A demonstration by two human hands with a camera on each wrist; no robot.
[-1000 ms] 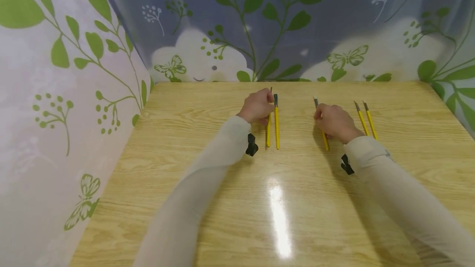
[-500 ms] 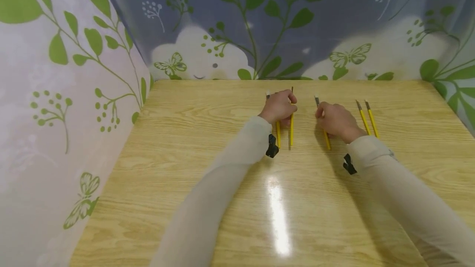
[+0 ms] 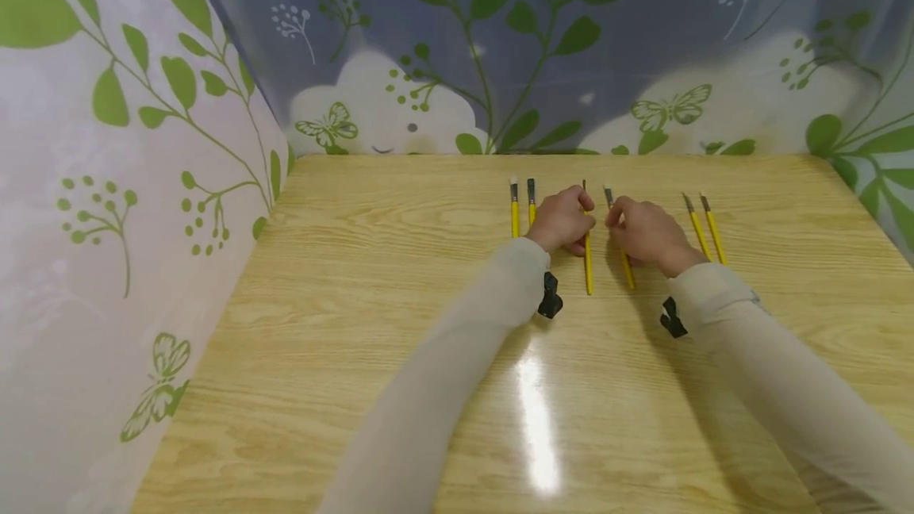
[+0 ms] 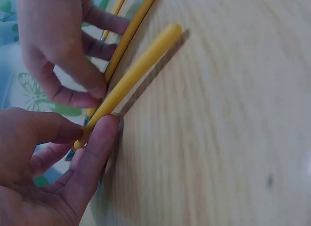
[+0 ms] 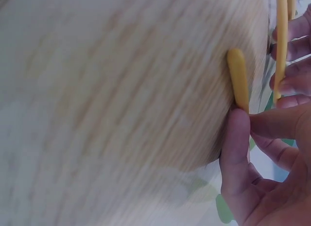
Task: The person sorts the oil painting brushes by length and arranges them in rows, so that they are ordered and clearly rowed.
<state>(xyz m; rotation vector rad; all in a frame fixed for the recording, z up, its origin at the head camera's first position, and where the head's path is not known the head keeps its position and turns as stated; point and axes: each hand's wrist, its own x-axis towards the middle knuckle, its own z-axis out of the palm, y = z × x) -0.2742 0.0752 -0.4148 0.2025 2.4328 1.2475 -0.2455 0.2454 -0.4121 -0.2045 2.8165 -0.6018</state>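
Between the thumb and fingers of my left hand (image 3: 560,218) is a yellow-handled paintbrush (image 3: 589,270), its dark tip pointing to the back of the table. The left wrist view has its handle (image 4: 141,68) tilted, with a shadow beside it on the wood. My right hand (image 3: 648,235), close by on the right, pinches another yellow paintbrush (image 3: 628,272) with a pale tip. In the right wrist view that handle (image 5: 238,78) sticks out past the thumb. The middle of each held brush is hidden by fingers.
Left of my hands lie a white-tipped paintbrush (image 3: 514,216) and a dark, flat-tipped paintbrush (image 3: 531,209), partly behind my left hand. Two thin paintbrushes (image 3: 696,228) lie beyond my right hand. A leaf-patterned curtain (image 3: 443,38) borders the wooden table (image 3: 300,324) at the back.
My left hand has moved right with its brush, from beside the flat-tipped brush to near my right hand. The two left brushes now show behind it. My right hand has stayed put.
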